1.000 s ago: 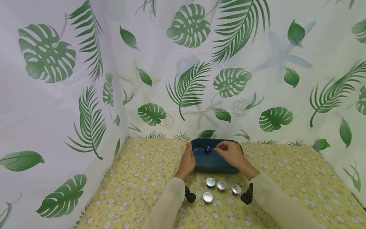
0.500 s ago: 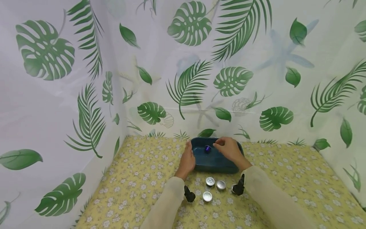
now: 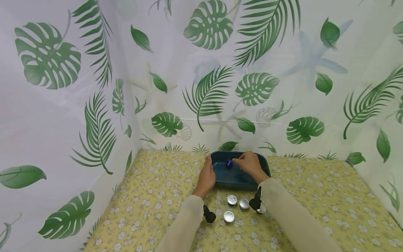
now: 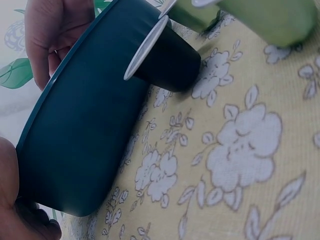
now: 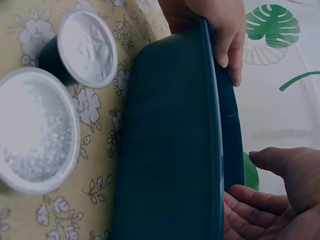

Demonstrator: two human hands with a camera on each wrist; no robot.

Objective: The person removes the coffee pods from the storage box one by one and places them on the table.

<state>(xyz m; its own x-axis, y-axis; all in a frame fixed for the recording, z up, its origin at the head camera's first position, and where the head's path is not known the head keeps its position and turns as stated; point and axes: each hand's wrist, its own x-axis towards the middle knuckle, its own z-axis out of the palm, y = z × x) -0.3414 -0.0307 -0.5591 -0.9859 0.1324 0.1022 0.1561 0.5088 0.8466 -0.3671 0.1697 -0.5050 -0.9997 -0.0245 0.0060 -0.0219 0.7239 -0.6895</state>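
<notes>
My left hand [image 3: 206,176] holds the left end of a dark teal plastic bin [image 3: 237,185]. In the left wrist view, its fingers [image 4: 37,220] curl at the bin's end. A small purple coffee capsule [image 3: 229,163] lies inside, toward the back left. My right hand [image 3: 251,163] is over the bin with its fingertips close to that capsule. In the right wrist view, the right thumb [image 5: 272,159] stands apart from the bent fingers, with nothing visible between them.
Foil-topped coffee capsules stand in front of the bin: one dark capsule [image 4: 170,60], light green capsules [image 4: 275,20] and others. My right wrist camera [image 3: 255,202] partly covers the rightmost capsule [image 3: 262,209]. A leaf-print curtain [image 3: 201,87] hangs behind the flowered tablecloth [image 3: 157,196].
My right hand has shifted slightly left and inward over the bin, its wrist swinging left across the rightmost capsule. My left hand, the bin and the purple capsule stay in place.
</notes>
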